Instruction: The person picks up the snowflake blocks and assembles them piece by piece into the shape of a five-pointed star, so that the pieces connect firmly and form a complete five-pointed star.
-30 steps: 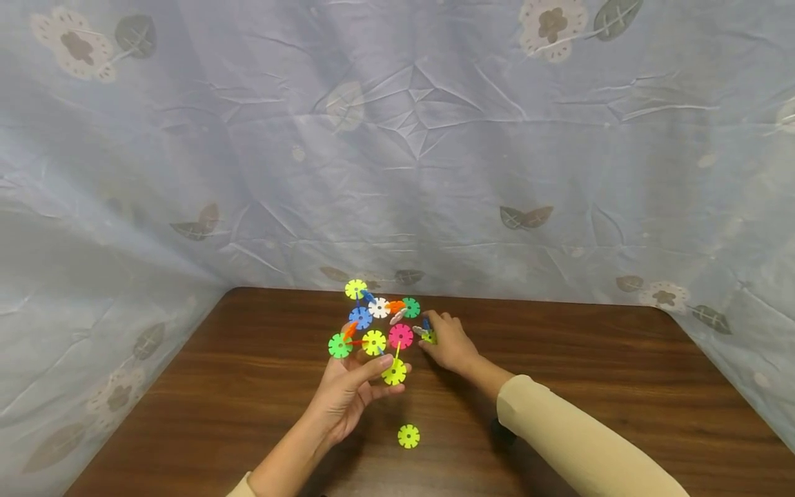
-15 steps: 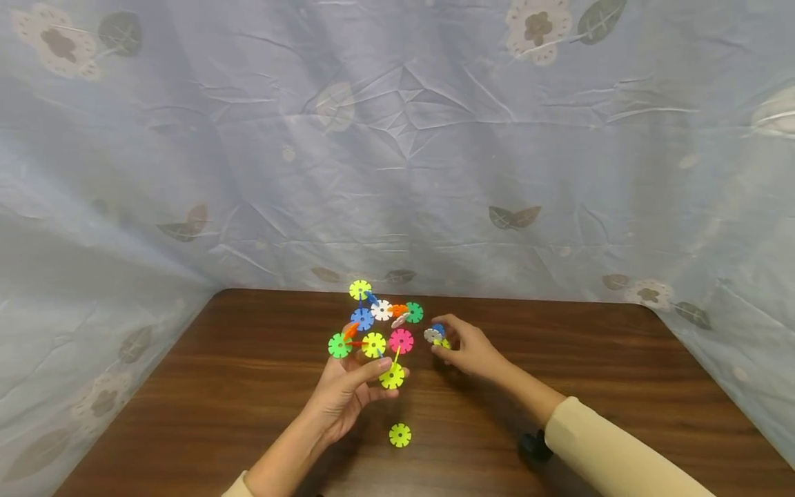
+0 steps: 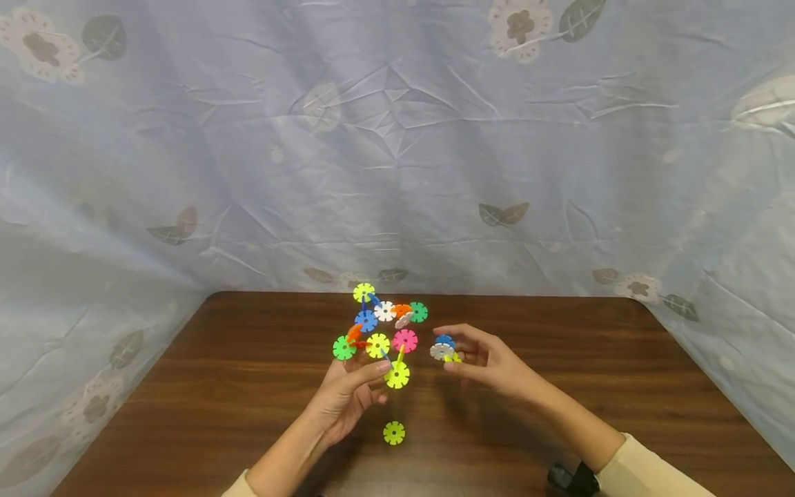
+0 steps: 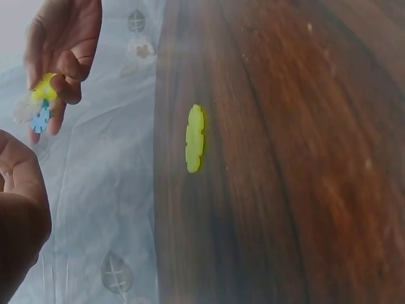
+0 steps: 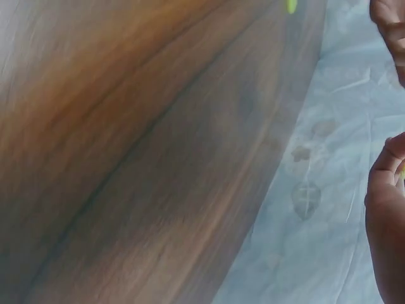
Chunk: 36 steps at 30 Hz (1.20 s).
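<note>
My left hand (image 3: 348,397) grips a structure of joined notched plastic discs (image 3: 377,345) by its lower yellow disc, thumb on top. Its discs are yellow, blue, white, orange, green and pink. To the right, my right hand (image 3: 491,359) pinches a small joined cluster of a white disc (image 3: 442,352), a blue disc (image 3: 444,340) and a yellow one. A gap separates this cluster from the pink disc (image 3: 406,340) of the structure. The left wrist view shows the same cluster (image 4: 42,117) between the right hand's fingertips.
One loose yellow-green disc (image 3: 394,433) lies flat on the brown wooden table (image 3: 248,414), in front of the hands. A black object (image 3: 571,479) shows at the right wrist. Behind the table hangs a pale floral curtain (image 3: 397,172).
My right hand has lifted the white, blue and yellow cluster from the table and drawn it nearer and to the right. The left hand's structure stays almost in place.
</note>
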Motion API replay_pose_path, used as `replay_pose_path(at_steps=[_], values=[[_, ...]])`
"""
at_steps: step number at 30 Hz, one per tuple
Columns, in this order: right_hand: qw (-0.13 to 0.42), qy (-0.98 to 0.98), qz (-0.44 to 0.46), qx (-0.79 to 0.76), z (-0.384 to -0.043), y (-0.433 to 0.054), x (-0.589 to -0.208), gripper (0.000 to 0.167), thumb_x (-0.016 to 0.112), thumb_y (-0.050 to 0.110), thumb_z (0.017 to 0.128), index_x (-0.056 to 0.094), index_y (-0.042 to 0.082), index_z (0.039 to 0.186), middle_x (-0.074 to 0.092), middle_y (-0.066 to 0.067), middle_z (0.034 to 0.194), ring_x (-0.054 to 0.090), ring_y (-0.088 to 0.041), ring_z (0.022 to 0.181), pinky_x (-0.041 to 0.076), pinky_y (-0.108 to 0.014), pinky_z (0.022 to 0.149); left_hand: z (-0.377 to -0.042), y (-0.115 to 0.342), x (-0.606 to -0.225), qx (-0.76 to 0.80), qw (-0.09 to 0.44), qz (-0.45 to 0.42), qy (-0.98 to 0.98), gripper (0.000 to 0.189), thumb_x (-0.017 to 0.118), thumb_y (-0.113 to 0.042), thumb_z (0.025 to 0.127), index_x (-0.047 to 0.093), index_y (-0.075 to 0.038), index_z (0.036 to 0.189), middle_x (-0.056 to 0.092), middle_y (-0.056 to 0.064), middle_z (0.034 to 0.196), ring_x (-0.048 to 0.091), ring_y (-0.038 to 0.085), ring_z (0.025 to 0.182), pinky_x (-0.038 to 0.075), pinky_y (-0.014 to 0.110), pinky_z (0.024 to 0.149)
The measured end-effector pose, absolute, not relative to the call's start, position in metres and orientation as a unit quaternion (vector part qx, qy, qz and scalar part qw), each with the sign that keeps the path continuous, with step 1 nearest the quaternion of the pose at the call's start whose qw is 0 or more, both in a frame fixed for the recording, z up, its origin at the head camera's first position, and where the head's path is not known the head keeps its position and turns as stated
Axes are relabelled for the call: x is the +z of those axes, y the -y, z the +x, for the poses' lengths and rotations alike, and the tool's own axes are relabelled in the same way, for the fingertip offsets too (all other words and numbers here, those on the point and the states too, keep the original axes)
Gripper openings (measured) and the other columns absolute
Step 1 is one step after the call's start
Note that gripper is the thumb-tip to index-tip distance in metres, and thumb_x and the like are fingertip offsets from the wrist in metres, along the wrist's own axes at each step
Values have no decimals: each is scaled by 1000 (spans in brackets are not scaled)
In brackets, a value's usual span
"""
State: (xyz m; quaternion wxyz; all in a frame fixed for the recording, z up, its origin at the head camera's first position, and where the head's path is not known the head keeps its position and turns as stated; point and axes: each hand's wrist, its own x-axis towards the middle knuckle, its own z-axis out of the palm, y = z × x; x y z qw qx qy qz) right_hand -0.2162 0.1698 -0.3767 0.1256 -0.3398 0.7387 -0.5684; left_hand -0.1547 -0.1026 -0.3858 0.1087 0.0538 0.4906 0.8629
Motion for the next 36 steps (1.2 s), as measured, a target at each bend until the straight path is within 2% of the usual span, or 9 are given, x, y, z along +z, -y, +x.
replay_pose_path(at_steps=[4, 7, 9, 11, 16, 20, 24, 29, 36], values=[[201, -691, -283, -634, -210, -168, -375, 53, 66, 10, 102, 48, 9, 152, 63, -7, 124, 70, -14, 89, 64, -30, 72, -153, 99, -387, 867, 105, 43, -485, 51, 65, -1, 94, 47, -26, 134, 63, -8, 102, 66, 8, 81, 58, 23, 68], [243, -655, -236, -675, -206, -166, -374, 57, 67, 11, 102, 45, 8, 154, 62, -7, 126, 72, -12, 92, 64, -25, 80, -153, 95, -388, 873, 104, 43, -475, 55, 65, -3, 96, 43, -24, 141, 65, -5, 111, 74, 15, 93, 64, 32, 84], [253, -639, -216, -694, -204, -165, -375, 59, 67, 10, 102, 42, 4, 155, 60, -7, 131, 73, -10, 95, 63, -24, 86, -153, 93, -388, 880, 105, 45, -462, 57, 64, -4, 98, 39, -21, 147, 66, -1, 121, 77, 20, 99, 64, 39, 93], [258, -625, -201, -708, -203, -163, -375, 61, 67, 8, 101, 40, -1, 155, 58, -7, 134, 73, -9, 97, 63, -22, 89, -153, 90, -389, 886, 105, 39, -449, 57, 63, -5, 100, 37, -20, 149, 67, 4, 127, 79, 25, 100, 63, 43, 96], [270, -596, -173, -737, -200, -161, -376, 59, 67, 4, 101, 41, -8, 151, 66, -4, 123, 75, -8, 97, 62, -21, 92, -153, 86, -391, 894, 100, 6, -436, 47, 64, -9, 101, 41, -19, 141, 67, 5, 125, 80, 22, 90, 65, 42, 91], [279, -568, -166, -757, -198, -160, -377, 45, 64, 4, 102, 49, -4, 144, 73, -1, 113, 75, -7, 97, 61, -21, 93, -152, 83, -391, 897, 89, -5, -432, 44, 64, -10, 101, 43, -20, 139, 67, 1, 122, 76, 17, 86, 66, 35, 83], [283, -549, -165, -769, -196, -158, -376, 30, 60, 7, 105, 56, 0, 135, 74, -2, 116, 75, -8, 101, 60, -23, 97, -153, 80, -390, 901, 78, -23, -426, 42, 65, -9, 100, 46, -18, 136, 65, -3, 116, 71, 11, 95, 66, 30, 78], [292, -540, -157, -773, -194, -153, -376, 32, 57, 11, 107, 55, -4, 136, 73, -6, 121, 74, -10, 107, 58, -25, 103, -153, 77, -389, 891, 75, -42, -445, 38, 67, -10, 98, 50, -17, 131, 66, -4, 113, 67, 9, 98, 65, 28, 78], [293, -518, -163, -787, -191, -150, -378, 24, 53, 13, 110, 61, 2, 130, 73, -3, 118, 74, -13, 111, 56, -29, 108, -153, 75, -388, 878, 73, -43, -471, 45, 67, -9, 96, 47, -13, 135, 63, -3, 116, 65, 9, 99, 64, 26, 78]])
